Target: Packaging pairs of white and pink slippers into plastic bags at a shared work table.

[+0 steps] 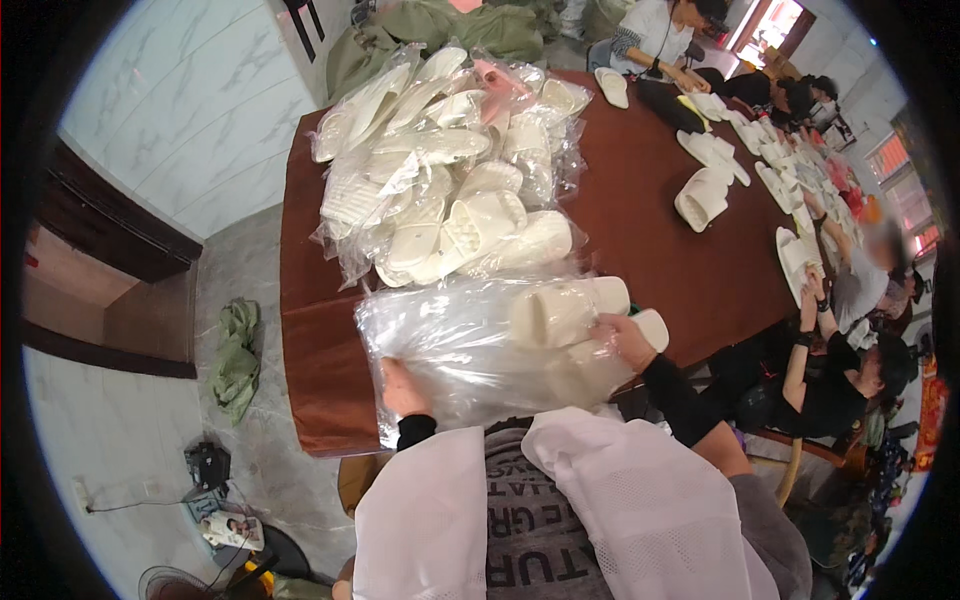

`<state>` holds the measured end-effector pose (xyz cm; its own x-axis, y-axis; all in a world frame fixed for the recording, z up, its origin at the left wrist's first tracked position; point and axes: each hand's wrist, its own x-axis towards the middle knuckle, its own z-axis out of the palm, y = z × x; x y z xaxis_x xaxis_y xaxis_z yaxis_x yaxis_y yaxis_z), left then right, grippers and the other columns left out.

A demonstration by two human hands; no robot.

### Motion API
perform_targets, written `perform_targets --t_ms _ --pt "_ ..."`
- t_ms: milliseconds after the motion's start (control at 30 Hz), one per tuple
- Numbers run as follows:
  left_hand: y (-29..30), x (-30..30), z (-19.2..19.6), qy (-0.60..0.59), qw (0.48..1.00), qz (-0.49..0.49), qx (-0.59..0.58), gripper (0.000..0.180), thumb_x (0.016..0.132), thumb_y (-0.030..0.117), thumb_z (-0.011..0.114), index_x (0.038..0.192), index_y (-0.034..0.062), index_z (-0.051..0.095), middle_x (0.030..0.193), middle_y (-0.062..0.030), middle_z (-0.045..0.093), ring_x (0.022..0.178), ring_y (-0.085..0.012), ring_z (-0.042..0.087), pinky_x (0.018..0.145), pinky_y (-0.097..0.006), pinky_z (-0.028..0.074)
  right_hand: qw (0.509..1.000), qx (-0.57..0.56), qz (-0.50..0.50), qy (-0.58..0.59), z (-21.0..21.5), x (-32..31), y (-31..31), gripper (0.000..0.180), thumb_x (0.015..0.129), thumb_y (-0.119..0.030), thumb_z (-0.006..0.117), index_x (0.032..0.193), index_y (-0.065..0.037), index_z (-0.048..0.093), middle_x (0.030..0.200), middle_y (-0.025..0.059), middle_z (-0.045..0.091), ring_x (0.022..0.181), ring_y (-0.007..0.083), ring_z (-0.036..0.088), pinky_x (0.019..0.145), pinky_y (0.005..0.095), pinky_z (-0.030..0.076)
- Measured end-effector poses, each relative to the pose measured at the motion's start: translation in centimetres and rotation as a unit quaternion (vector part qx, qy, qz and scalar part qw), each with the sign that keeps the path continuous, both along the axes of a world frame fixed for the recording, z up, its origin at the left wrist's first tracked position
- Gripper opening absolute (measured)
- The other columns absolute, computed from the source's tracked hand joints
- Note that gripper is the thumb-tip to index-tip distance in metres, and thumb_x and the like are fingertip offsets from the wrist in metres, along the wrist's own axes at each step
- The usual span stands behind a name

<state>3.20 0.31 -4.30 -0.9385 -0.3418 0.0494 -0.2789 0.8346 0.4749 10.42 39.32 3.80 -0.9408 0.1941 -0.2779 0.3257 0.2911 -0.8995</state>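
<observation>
A clear plastic bag (460, 350) lies at the near edge of the brown table (640, 210), with a pair of cream slippers (565, 312) partly inside its right end. My left hand (400, 392) grips the bag's near left side. At the bag's mouth, my right hand (625, 338) holds the slippers. Behind the bag rises a pile of bagged cream slippers (450, 170).
Loose white slippers (705, 195) lie across the table's right half. Other people sit along the right side (850, 370) and far end (660, 35), handling slippers. Green cloth (235, 360) and a small device with cable (205, 465) lie on the floor at left.
</observation>
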Motion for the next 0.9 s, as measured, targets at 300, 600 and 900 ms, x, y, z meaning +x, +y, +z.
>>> perform_targets --t_ms 300,600,900 --pt "-1.2 -0.8 0.0 0.04 0.998 0.046 -0.012 0.017 0.099 0.024 0.045 0.101 0.0072 0.046 0.093 -0.0174 0.066 0.082 -0.0409 0.063 0.068 -0.051 0.048 0.955 0.034 -0.239 0.172 14.3 1.9 6.6 0.014 0.092 -0.015 0.061 0.084 -0.003 0.061 0.074 -0.0061 0.053 0.067 0.0033 0.048 0.059 0.0218 0.039" --pt "-0.8 -0.8 0.3 0.035 0.999 0.04 0.01 0.016 0.097 0.021 0.048 0.1 0.0053 0.047 0.092 -0.0197 0.065 0.084 -0.0424 0.062 0.067 -0.05 0.048 0.988 -0.025 0.083 0.129 8.1 -4.1 -11.7 0.023 0.089 -0.018 0.063 0.108 -0.005 0.064 0.084 0.0077 0.065 0.075 0.0144 0.059 0.073 0.0303 0.048" --pt "-2.3 0.6 7.0 0.146 0.984 -0.103 0.009 0.03 0.089 0.008 0.059 0.117 0.0002 0.053 0.118 -0.0194 0.057 0.104 -0.0353 0.056 0.088 -0.043 0.045 0.994 -0.057 -0.07 0.069 0.1 -4.0 -2.8 0.03 0.089 -0.016 0.062 0.118 -0.009 0.062 0.087 0.0095 0.067 0.079 0.017 0.064 0.07 0.0309 0.051"
